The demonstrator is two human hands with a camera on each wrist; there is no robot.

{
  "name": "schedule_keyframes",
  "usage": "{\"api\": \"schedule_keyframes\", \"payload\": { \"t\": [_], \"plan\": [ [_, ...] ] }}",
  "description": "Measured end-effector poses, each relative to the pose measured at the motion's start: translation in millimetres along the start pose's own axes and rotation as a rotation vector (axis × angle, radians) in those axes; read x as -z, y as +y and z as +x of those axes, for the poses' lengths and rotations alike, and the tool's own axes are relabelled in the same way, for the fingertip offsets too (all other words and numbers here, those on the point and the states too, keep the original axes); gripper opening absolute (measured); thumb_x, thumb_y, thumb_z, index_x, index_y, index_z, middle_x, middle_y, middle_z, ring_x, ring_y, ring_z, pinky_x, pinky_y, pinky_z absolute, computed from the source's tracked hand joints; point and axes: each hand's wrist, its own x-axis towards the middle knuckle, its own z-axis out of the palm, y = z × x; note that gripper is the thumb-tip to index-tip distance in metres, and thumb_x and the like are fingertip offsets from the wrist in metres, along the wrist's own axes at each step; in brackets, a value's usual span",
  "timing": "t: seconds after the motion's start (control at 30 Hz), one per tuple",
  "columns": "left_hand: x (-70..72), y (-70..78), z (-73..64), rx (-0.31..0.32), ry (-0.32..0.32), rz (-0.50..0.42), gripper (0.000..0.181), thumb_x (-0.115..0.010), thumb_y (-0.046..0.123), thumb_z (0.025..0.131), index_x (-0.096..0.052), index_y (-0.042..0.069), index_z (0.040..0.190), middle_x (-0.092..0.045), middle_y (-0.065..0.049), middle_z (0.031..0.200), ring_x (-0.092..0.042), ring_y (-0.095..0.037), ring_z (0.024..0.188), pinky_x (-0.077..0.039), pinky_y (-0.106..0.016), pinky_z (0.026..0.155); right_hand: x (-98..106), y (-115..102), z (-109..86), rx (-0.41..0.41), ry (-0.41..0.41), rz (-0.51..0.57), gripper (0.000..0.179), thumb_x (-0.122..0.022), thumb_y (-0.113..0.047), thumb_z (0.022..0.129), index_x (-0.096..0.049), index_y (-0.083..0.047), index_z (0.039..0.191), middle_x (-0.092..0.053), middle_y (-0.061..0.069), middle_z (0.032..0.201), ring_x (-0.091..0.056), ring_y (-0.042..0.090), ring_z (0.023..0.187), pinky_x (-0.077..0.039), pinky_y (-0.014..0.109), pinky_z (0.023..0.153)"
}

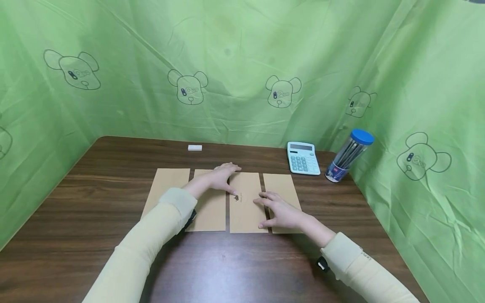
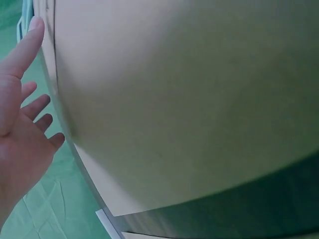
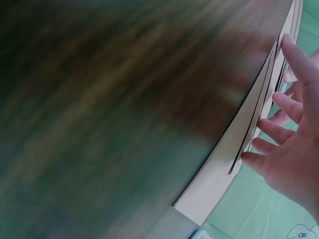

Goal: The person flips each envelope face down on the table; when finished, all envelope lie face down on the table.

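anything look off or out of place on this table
Nothing spilled or visibly damaged stands out. One mild oddity: among the four brown paper pieces, only the third from the left shows a printed crown.

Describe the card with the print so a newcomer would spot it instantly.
On the brown wooden table lies a row of four tan cards. In the head view, take the third card from the left. Its small dark crown sets it apart: no neighbour shows any print.

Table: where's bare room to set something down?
Bare: table left of the leftmost brown sheet; rear strip between white block and calculator. Crowded: middle, with four sheets, left hand and right hand; rear right, with calculator and blue-lidded tube.
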Motion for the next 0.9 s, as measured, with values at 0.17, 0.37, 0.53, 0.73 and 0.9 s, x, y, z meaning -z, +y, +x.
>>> {"api": "schedule_keyframes", "payload": {
  "t": [0.17,0.37,0.53,0.73,0.9],
  "plan": [
    [-3.3,-1.2,2.9,0.018,-0.017,0.030,0.097,-0.077,0.051,0.071,-0.032,0.009,0.146,-0.029,-0.015,0.151,-0.019,-0.036,0.142,-0.018,-0.056,0.112,0.6,1.4,-0.4,-0.028,-0.025,-0.013,0.074,-0.077,-0.043,0.074,-0.050,-0.011,0.136,-0.035,0.020,0.146,-0.031,0.038,0.135,-0.032,0.051,0.107],
    [-2.7,-2.7,6.8,-0.017,0.021,0.042,0.090,-0.079,0.050,0.069,-0.042,0.008,0.140,-0.042,-0.013,0.141,-0.035,-0.032,0.132,-0.028,-0.052,0.108,2.1,0.7,0.7,-0.034,-0.027,-0.031,0.074,-0.077,-0.044,0.074,-0.051,-0.012,0.135,-0.036,0.019,0.146,-0.033,0.037,0.134,-0.033,0.051,0.106],
    [0.6,-0.9,7.0,-0.031,0.004,0.015,0.082,-0.080,0.045,0.070,-0.046,0.009,0.136,-0.045,-0.011,0.135,-0.038,-0.030,0.128,-0.030,-0.050,0.106,0.3,2.3,1.3,-0.032,-0.024,-0.043,0.074,-0.077,-0.045,0.074,-0.051,-0.013,0.136,-0.036,0.019,0.146,-0.033,0.037,0.134,-0.033,0.050,0.107],
    [2.7,-2.3,8.5,-0.001,0.000,-0.058,0.075,-0.081,0.038,0.072,-0.048,0.012,0.134,-0.047,-0.009,0.132,-0.038,-0.028,0.124,-0.030,-0.049,0.105,-2.1,3.1,1.9,-0.014,-0.004,-0.059,0.075,-0.077,-0.047,0.073,-0.051,-0.013,0.135,-0.037,0.019,0.146,-0.034,0.037,0.133,-0.034,0.050,0.106],
    [5.1,-3.5,9.8,0.012,0.016,-0.131,0.068,-0.081,0.030,0.074,-0.051,0.013,0.131,-0.049,-0.010,0.128,-0.038,-0.029,0.122,-0.031,-0.049,0.104,-2.4,3.8,3.2,-0.022,-0.011,-0.066,0.075,-0.076,-0.048,0.073,-0.051,-0.015,0.136,-0.037,0.017,0.147,-0.034,0.035,0.133,-0.033,0.049,0.107]
  ]
}}
